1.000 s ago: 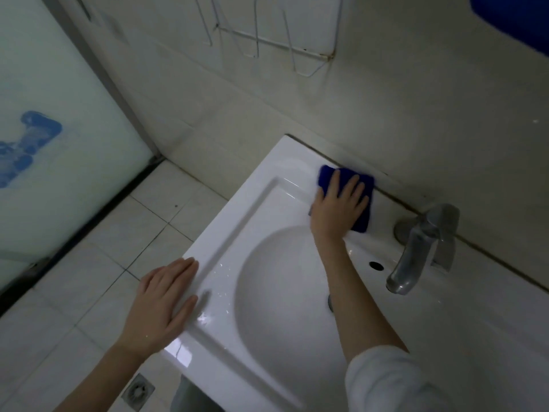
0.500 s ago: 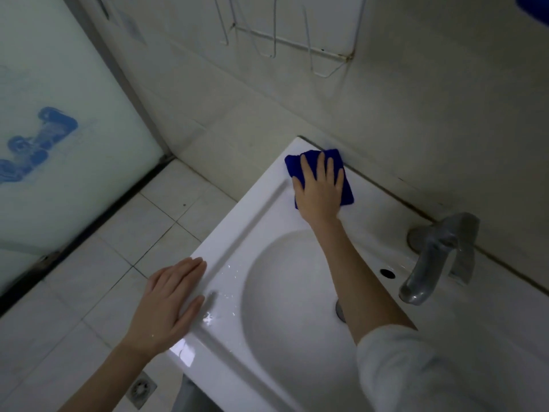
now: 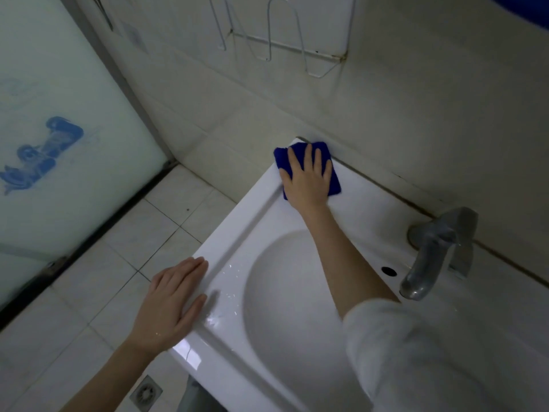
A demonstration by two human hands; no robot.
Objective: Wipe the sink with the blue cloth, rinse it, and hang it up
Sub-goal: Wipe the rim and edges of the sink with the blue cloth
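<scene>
Head view: my right hand (image 3: 307,181) lies flat on the blue cloth (image 3: 334,181), fingers (image 3: 309,157) extended and slightly spread, pressing the cloth down rather than clenching it. The cloth sits on the far left corner of the sink (image 3: 246,230) rim, just beside the wall joint. Its edges show past my fingertips and on both sides of the palm, so the cloth lies directly beneath the hand, not ahead of it.

The folded cloth's long axis runs roughly from the wall toward the basin, in line with my forearm. My right hand is the working hand. My left hand (image 3: 172,304) rests open and flat on the near left edge of the sink, well apart from the cloth, holding nothing; I judge it a brace only.

The unwiped run, in my judgement, lies toward me along the left rim, and to the right along the back ledge toward the tap (image 3: 436,251). Water beads show on the rim beside my left hand. Rinsing and hanging are not yet done; a wire rack (image 3: 285,52) is fixed to the wall above.
</scene>
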